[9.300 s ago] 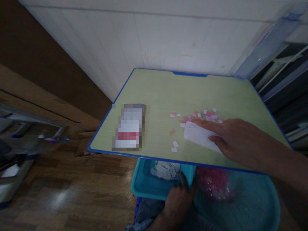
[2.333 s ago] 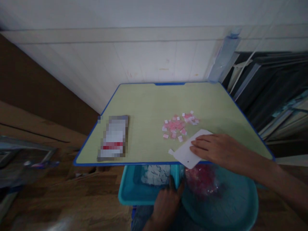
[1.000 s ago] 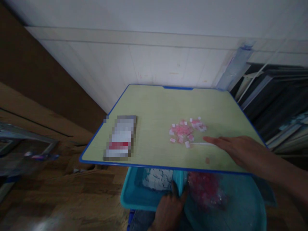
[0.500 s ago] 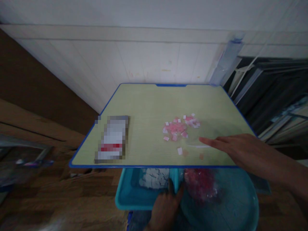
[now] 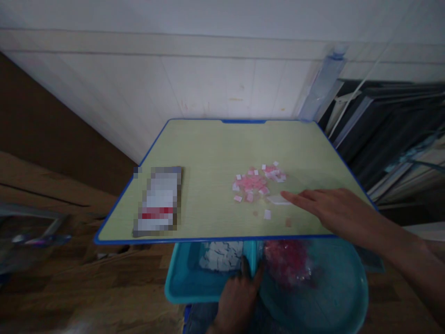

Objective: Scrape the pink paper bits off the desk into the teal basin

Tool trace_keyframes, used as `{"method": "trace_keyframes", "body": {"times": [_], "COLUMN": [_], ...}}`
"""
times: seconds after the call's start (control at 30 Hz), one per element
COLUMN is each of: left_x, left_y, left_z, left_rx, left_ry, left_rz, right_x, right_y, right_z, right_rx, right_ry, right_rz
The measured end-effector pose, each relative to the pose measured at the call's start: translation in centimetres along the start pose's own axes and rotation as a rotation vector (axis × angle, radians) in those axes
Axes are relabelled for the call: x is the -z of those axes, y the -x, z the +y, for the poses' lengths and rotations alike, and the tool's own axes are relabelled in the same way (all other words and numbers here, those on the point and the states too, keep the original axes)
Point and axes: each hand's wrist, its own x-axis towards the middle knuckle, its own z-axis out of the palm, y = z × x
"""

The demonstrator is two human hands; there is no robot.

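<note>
My right hand point(image 5: 325, 206) is over the right part of the table, its fingers closed on a thin, whitish flat strip point(image 5: 276, 200) shaped like a blade. The strip's tip lies just below a loose cluster of small pink and white squares point(image 5: 252, 182). Nearer the front edge sits a single white square point(image 5: 267, 214). My left hand point(image 5: 238, 297) is below the table, thumb and index finger astride the rim of a rectangular teal tray point(image 5: 170, 283). White pieces point(image 5: 222, 256) fill part of that tray.
A round teal basin point(image 5: 363, 297) beside the tray holds a clear bag of red-pink pieces point(image 5: 288, 262). A blurred-out flat object point(image 5: 158, 199) lies on the left of the blue-edged folding table point(image 5: 208, 144). Behind stand a clear plastic bottle point(image 5: 321, 88) and dark stacked panels point(image 5: 389, 111).
My right hand and the strip have shifted slightly away from me and left. The single white square has slid a little to the right. My left hand stays at the rim.
</note>
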Motion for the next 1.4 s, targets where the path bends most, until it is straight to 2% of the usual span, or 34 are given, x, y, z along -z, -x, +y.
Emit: {"method": "trace_keyframes", "body": {"times": [0.2,0.37,0.53,0.7,1.0,1.1,1.27,1.4], "left_x": [0.0,0.1,0.1,0.0,-0.5,-0.7,-1.3,-1.7], "left_y": [0.0,0.0,0.1,0.1,0.0,0.0,0.0,-0.1], "left_z": [0.1,0.1,0.0,0.1,0.0,0.1,0.1,0.2], "left_rx": [-0.006,-0.005,-0.002,-0.012,-0.038,-0.038,-0.037,-0.03], "left_ry": [-0.001,0.011,0.009,-0.008,-0.023,-0.036,-0.047,-0.046], "left_rz": [0.012,0.0,-0.003,0.024,0.082,0.126,0.172,0.229], "right_x": [0.6,0.8,0.9,1.2,1.0,1.3,1.6,1.1], "right_y": [0.5,1.4,1.2,0.2,-5.5,-6.7,-6.8,-6.6], "right_z": [-0.3,-0.4,-0.2,-1.8,-5.6,-6.4,-6.4,-7.2], "right_rx": [0.081,0.064,0.072,0.155,0.365,0.354,0.288,0.313], "right_ry": [-0.122,-0.18,-0.175,-0.169,-0.124,-0.133,-0.132,-0.207], "right_rz": [-0.139,-0.169,-0.158,-0.156,-0.107,-0.078,0.014,-0.011]}}
